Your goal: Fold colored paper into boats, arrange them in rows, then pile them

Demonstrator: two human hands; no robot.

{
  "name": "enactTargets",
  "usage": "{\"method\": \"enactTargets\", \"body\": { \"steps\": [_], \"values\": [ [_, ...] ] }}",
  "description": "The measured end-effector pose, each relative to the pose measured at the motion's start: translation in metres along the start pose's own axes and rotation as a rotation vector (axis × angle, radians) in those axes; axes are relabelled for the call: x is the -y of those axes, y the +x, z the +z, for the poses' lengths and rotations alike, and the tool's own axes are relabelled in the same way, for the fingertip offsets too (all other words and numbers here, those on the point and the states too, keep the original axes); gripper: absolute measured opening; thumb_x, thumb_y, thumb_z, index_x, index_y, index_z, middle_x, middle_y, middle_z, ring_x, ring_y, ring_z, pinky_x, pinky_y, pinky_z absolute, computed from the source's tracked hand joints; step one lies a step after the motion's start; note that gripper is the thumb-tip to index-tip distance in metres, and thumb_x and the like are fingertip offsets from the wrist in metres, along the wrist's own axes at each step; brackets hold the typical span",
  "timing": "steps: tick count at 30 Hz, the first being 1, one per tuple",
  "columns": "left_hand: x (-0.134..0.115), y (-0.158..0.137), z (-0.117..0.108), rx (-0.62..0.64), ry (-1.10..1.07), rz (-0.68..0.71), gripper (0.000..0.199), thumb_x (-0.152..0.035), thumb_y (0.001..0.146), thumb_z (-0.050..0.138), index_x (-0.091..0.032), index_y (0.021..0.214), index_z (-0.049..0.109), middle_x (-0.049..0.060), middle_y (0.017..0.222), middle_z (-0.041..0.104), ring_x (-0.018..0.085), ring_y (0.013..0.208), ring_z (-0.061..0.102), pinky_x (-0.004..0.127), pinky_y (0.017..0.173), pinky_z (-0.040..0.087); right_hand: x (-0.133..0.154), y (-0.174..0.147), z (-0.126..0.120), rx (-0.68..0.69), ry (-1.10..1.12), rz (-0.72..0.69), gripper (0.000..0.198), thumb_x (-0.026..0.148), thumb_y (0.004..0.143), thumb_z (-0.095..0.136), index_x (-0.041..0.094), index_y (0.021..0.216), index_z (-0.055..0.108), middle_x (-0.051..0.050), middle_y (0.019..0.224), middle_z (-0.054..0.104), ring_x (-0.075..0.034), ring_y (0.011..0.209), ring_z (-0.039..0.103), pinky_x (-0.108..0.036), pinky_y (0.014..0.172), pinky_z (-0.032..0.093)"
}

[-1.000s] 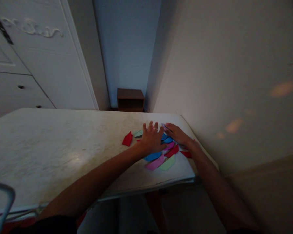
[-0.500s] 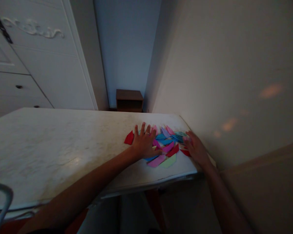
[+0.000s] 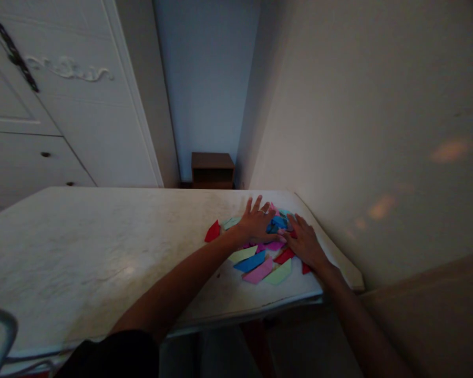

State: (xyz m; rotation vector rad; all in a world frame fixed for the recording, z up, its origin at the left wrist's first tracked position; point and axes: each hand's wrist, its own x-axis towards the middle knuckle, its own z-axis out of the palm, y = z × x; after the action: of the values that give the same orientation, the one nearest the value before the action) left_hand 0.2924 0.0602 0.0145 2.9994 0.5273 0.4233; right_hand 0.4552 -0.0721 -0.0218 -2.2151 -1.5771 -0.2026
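Several folded paper pieces in red, pink, blue, magenta and pale green lie loosely heaped at the right end of the table. My left hand (image 3: pixel 257 220) rests palm down over the heap, fingers spread, a ring on one finger. My right hand (image 3: pixel 304 241) lies on the heap's right side, fingers stretched out toward the left hand. Between them show blue pieces (image 3: pixel 276 224). Nearer me are a pink piece (image 3: pixel 259 271), a blue piece (image 3: pixel 250 261) and a pale green piece (image 3: pixel 279 273). A red piece (image 3: pixel 213 231) sits apart on the left. Pieces under my palms are hidden.
The white, stained table (image 3: pixel 114 247) stretches left and meets the wall (image 3: pixel 358 131) at the right. Beyond it stand a white cabinet (image 3: pixel 82 110) and a low brown shelf unit (image 3: pixel 213 161). A curved grey tube (image 3: pixel 8 331) is at the lower left.
My left hand has moved right over the heap, and my right hand has come in from the right edge, so the hands are closer together. More pieces show at the near left. The view shifted slightly.
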Motion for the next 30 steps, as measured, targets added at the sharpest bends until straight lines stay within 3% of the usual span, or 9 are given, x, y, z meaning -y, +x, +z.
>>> {"method": "enactTargets", "body": {
  "steps": [5,9,14,23,27,30],
  "values": [
    [0.01,-0.003,-0.001,0.103,-0.052,0.038,0.078,-0.07,0.087,0.035,-0.016,0.143,0.04,0.016,0.149,0.043,0.039,0.144,0.022,0.059,0.114,0.013,0.007,0.0,-0.003,-0.049,-0.008,-0.004,0.066,0.059,0.095,0.032,0.015,0.143,0.043,-0.019,0.15,0.038,-0.032,0.141,0.031,-0.059,0.112,0.024],
    [0.014,-0.013,-0.001,0.119,-0.057,0.033,0.073,-0.068,0.089,0.035,-0.018,0.142,0.041,0.015,0.149,0.043,0.035,0.141,0.031,0.054,0.114,0.021,0.007,0.001,0.0,-0.027,-0.028,0.049,0.068,0.058,0.096,0.027,0.01,0.141,0.044,-0.022,0.148,0.04,-0.034,0.139,0.033,-0.058,0.111,0.026],
    [0.024,-0.028,-0.003,0.09,-0.023,0.003,0.074,-0.067,0.089,0.036,-0.015,0.141,0.042,0.018,0.147,0.044,0.035,0.14,0.033,0.051,0.114,0.023,0.015,0.009,0.008,0.061,-0.065,-0.016,0.065,0.056,0.097,0.029,0.01,0.141,0.044,-0.022,0.145,0.044,-0.033,0.137,0.037,-0.055,0.11,0.028],
    [0.056,-0.07,-0.013,0.053,-0.02,-0.114,0.07,-0.064,0.09,0.039,-0.017,0.142,0.043,0.017,0.148,0.044,0.034,0.14,0.034,0.051,0.114,0.023,0.065,0.025,0.016,0.045,-0.039,-0.14,0.063,0.056,0.098,0.03,0.011,0.141,0.042,-0.019,0.139,0.051,-0.029,0.13,0.044,-0.047,0.108,0.033],
    [0.07,-0.089,-0.018,0.057,-0.017,-0.184,0.07,-0.064,0.09,0.039,-0.018,0.142,0.044,0.016,0.149,0.043,0.033,0.142,0.032,0.051,0.115,0.021,0.071,0.04,0.019,-0.005,-0.081,-0.103,0.065,0.054,0.098,0.028,0.012,0.146,0.039,-0.022,0.148,0.041,-0.032,0.137,0.036,-0.049,0.109,0.03],
    [0.08,-0.103,-0.024,0.05,-0.016,-0.239,0.068,-0.063,0.091,0.038,-0.019,0.142,0.043,0.015,0.15,0.042,0.032,0.142,0.031,0.051,0.115,0.021,0.067,0.055,0.026,0.037,-0.143,-0.051,0.062,0.053,0.099,0.027,0.016,0.147,0.039,-0.02,0.152,0.036,-0.035,0.139,0.032,-0.052,0.108,0.029]
  ]
}}
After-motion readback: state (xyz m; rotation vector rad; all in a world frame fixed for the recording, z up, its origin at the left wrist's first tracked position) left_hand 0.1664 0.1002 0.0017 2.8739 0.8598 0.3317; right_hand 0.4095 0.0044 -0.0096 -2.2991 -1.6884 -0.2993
